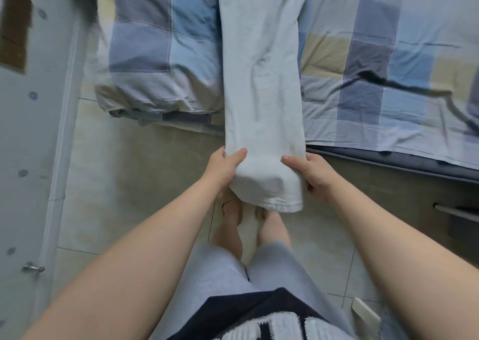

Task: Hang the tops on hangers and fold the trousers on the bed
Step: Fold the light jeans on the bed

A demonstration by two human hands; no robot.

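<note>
Bed [388,54] with a blue, grey and beige checked cover fills the top of view. Pale trousers [261,80] lie lengthwise on it, legs together, and run off the bed's near edge. The leg ends are held up over the tiled floor [129,171]. Left grip [225,168] is curled round the left side of the leg ends, thumb on top. Right grip [313,176] clasps the right side, thumb on top, fingers underneath. The hem hangs below both. White door [31,132] at left, metal handle [32,268] low.
</note>
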